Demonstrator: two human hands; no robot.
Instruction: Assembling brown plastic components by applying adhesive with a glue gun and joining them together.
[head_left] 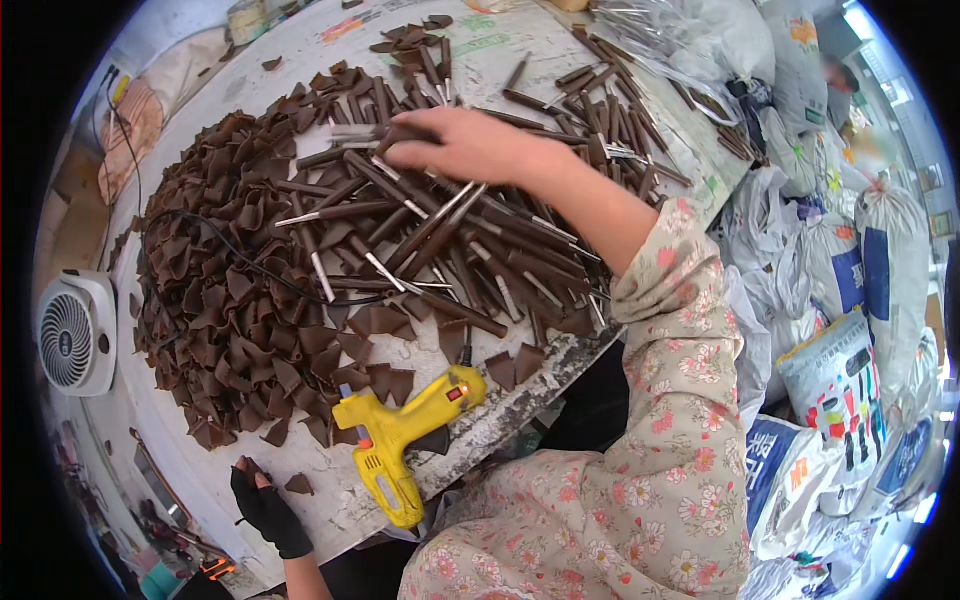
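Note:
My right hand (455,145), bare and slightly blurred, reaches over a pile of dark brown sticks with pale, silvery ends (430,235). Its thumb and fingers close on a blurred brown stick (372,133) near the top of the pile. At the lower left, my left hand (270,512) wears a black fingerless glove. The fingers are curled, with a small brown curved piece (252,467) pinched at the tips. A loose brown piece (299,485) lies beside that hand. Between my hands a yellow glue gun (395,435) rests at the table's near edge, its switch lit.
A large heap of brown curved pieces (225,270) covers the table's left part, with a black cord (240,255) across it. A white fan (77,333) stands to the left. Filled plastic bags (835,380) crowd the right. The white table (335,500) has a worn edge.

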